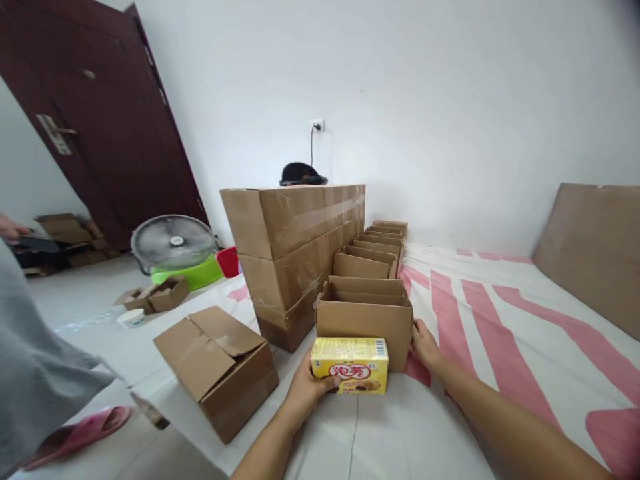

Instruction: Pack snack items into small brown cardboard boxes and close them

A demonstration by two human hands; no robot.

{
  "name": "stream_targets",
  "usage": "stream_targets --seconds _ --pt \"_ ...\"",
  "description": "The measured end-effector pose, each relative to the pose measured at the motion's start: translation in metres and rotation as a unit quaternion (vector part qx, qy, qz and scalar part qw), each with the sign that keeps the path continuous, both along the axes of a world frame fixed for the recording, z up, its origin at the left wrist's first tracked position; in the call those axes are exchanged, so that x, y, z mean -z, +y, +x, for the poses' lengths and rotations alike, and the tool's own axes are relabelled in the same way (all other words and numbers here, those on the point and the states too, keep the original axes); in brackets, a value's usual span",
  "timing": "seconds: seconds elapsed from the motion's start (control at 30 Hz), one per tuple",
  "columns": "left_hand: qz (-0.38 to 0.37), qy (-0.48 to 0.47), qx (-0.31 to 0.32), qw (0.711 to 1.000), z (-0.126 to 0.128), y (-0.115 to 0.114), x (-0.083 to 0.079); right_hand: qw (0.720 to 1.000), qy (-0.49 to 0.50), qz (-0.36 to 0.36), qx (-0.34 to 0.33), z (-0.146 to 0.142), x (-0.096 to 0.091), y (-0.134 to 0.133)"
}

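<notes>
In the head view, my left hand (301,387) grips a yellow snack box (350,367) by its left end, thumb across the front face. The box has red lettering and a pastry picture, and is held just in front of an open cardboard box (364,320). My right hand (424,343) has its fingers on the right side of that cardboard box. Behind it, several more open cardboard boxes (367,262) stand in a row leading back to the wall. How deep they are filled is hidden.
Stacked taped cartons (295,227) form a wall left of the row, with a person's head (300,172) behind. A closed carton (215,360) lies at left. Further left are a fan (176,241) and a standing person's grey clothing (40,360). A cardboard sheet (595,253) leans at right.
</notes>
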State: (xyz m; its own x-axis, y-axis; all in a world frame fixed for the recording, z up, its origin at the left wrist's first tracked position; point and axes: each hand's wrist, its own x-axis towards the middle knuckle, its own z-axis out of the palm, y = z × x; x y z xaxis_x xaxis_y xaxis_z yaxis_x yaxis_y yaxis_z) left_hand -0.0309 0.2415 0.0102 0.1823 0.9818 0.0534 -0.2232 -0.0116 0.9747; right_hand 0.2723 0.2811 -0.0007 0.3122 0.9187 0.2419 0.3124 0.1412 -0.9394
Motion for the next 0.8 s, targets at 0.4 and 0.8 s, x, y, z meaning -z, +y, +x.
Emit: stream_targets --seconds 0.4,0.8 --pt "0.174 0.281 -0.294 0.897 -0.003 0.0 0.014 0.993 0.102 -0.042 -0.041 -0.073 0.022 -0.055" --pt "0.214 0.381 -0.294 0.85 0.001 -0.041 -0.011 0.998 0.03 0.041 -0.048 -0.079 0.03 -0.071"
